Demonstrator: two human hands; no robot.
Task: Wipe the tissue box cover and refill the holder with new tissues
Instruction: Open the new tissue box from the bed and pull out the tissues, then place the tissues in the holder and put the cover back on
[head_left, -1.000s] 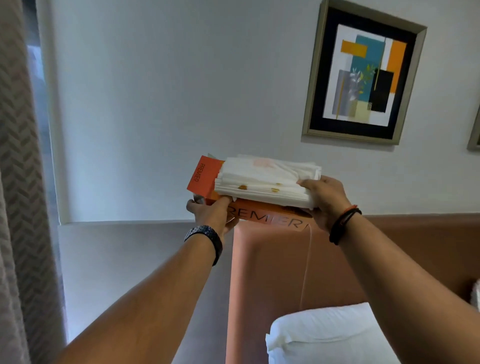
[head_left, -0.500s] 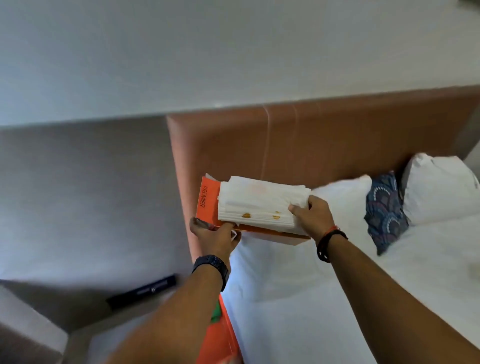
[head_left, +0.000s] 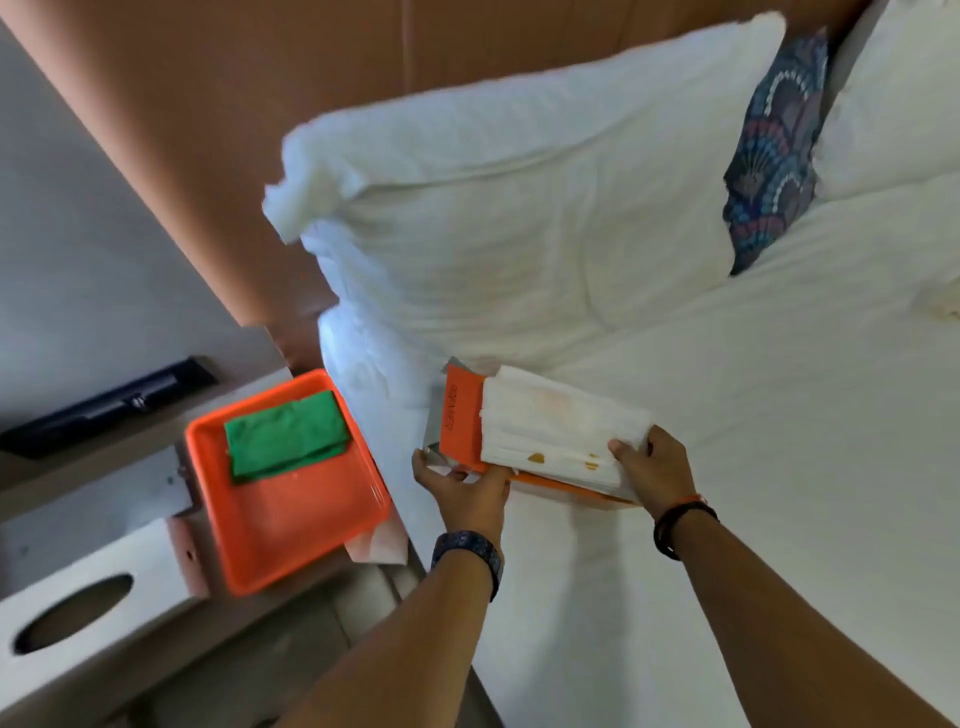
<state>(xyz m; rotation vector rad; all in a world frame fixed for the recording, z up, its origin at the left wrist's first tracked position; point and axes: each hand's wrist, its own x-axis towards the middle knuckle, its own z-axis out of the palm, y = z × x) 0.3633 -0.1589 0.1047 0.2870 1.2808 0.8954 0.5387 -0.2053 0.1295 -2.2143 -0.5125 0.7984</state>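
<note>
Far left on the worktop the white tissue box cover (head_left: 78, 618) is sitting beside the orange tray (head_left: 291, 519), the left hand (head_left: 467, 486) is pinching the orange carton (head_left: 460, 421) by its end, and the right hand (head_left: 649, 467) is gripping the tissue stack (head_left: 561, 441), which looks light and floppy and likely wants support at both ends, over the bed (head_left: 779, 415), where open mattress is lying rightward.

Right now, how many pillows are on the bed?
3: a large white pillow against the headboard, a blue patterned cushion beside it, and a second white pillow at the top-right edge; others may be unseen.
</note>
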